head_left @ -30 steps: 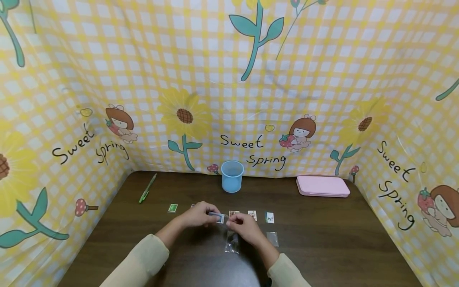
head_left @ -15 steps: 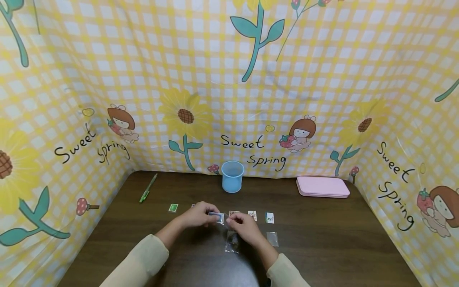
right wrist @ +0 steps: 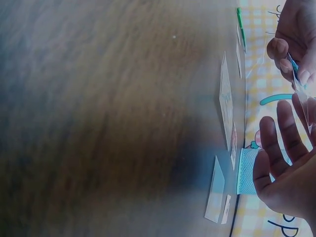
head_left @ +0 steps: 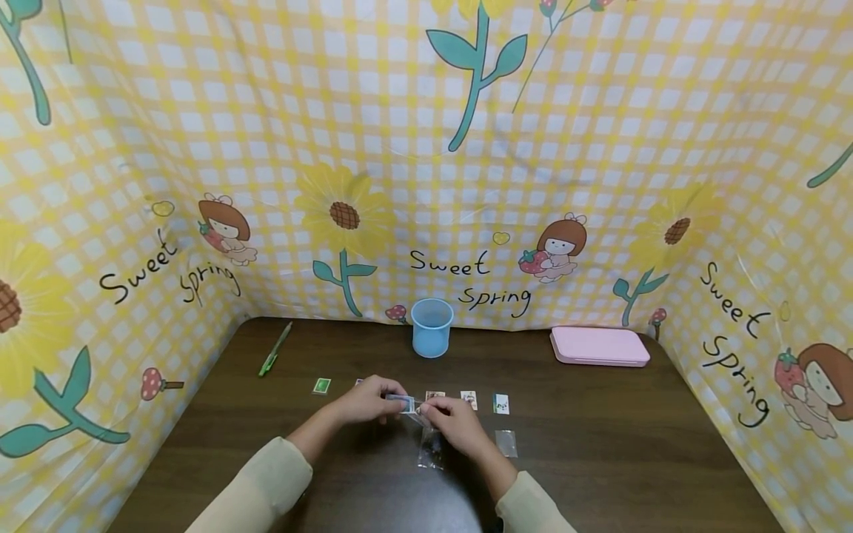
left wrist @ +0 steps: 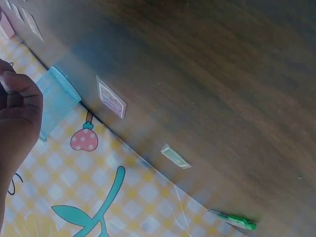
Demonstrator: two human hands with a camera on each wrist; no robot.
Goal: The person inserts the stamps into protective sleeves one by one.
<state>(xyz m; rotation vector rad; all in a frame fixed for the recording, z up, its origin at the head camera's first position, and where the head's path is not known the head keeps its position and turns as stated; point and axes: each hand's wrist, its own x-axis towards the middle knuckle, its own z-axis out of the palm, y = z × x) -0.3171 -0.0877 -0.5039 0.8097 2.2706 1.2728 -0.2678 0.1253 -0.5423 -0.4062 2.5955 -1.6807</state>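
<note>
In the head view my left hand (head_left: 365, 400) pinches a small blue-patterned card (head_left: 402, 404) over the middle of the table. Thumb and forefinger of my right hand (head_left: 455, 420) pinch a thin clear plastic sleeve (head_left: 420, 417) at the card's right end. The right wrist view has the card (right wrist: 294, 65) edge-on in the left fingers, the clear film running to the right hand (right wrist: 289, 163), whose other fingers are spread. How far the card sits inside the sleeve cannot be told. Below the hands lies a clear plastic bag (head_left: 430, 453).
A row of small cards holds a green card (head_left: 322, 386), a brown one (head_left: 435, 396) and a white one (head_left: 501, 403). Another clear sleeve (head_left: 506, 443) lies right. Behind stand a blue mesh cup (head_left: 432, 329), a green pen (head_left: 275, 350) and a pink case (head_left: 600, 346).
The card and the clear sleeve between my fingers have shifted and tilted slightly. Both hands stay almost in place; the things on the table have not moved.
</note>
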